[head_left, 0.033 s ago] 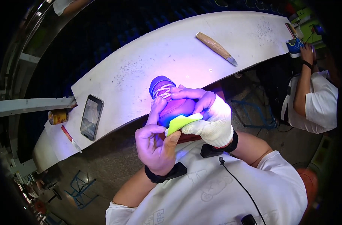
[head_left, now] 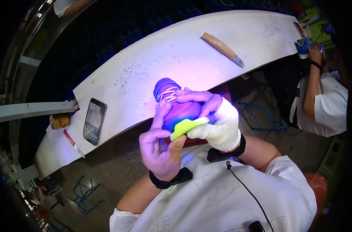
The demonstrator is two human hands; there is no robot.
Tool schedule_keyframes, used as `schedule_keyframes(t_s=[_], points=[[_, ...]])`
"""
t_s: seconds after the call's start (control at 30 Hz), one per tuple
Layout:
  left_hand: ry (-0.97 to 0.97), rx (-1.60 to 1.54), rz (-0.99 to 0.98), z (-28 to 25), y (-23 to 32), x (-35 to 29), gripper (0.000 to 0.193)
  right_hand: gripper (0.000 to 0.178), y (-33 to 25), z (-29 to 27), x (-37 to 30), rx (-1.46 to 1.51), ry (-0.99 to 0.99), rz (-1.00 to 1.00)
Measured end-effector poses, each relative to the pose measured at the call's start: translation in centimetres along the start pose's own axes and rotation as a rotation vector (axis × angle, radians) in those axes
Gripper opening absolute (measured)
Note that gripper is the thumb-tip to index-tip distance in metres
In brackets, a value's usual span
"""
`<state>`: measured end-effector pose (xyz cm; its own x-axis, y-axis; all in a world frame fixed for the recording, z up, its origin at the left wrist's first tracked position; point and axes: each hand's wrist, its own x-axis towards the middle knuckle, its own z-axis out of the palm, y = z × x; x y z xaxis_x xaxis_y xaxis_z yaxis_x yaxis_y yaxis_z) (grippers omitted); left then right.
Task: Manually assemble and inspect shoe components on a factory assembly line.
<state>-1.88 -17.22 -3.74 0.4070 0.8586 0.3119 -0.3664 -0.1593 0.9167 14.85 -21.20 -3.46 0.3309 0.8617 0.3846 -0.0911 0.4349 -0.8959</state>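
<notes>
Bench (head_left: 191, 58), long, white and curved, ran from near left to far right, its far side lost in darkness. Over its near edge a purple shoe (head_left: 180, 110) with a glowing yellow-green sole was gripped by both hands: left hand (head_left: 160, 149) bare, right hand (head_left: 218, 123) gloved, hiding much of it. Left lay a phone (head_left: 94, 121); far right, a wooden-handled knife (head_left: 222, 48).
</notes>
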Motion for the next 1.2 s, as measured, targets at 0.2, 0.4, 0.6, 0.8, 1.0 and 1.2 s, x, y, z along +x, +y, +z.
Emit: schedule_keyframes(t_s=[0.2,0.4,0.6,0.8,1.0,1.2], points=[[0.002,0.048,0.000,-0.3,0.5,-0.3,0.036,0.042,-0.1,-0.6,-0.1,-0.019,-0.090,-0.005],[-0.101,0.166,0.044,-1.3,2.4,2.4,0.042,0.039,-0.8,-0.6,0.4,-0.206,-0.099,-0.029],[-0.153,0.457,0.088,-2.5,2.7,2.3,0.034,0.043,-1.8,-0.3,1.8,-0.421,-0.276,0.050],[-0.118,0.351,-0.070,-5.3,4.3,2.7,0.027,0.046,3.6,-0.6,1.0,-0.617,-0.279,-0.201],[-0.422,0.645,0.096,-7.5,3.6,5.1,0.079,0.059,4.7,0.2,1.9,-0.692,-0.333,-0.401],[-0.340,0.610,0.087,-8.2,3.3,3.9,0.067,0.037,3.7,-0.1,2.9,-0.692,-0.435,-0.360]])
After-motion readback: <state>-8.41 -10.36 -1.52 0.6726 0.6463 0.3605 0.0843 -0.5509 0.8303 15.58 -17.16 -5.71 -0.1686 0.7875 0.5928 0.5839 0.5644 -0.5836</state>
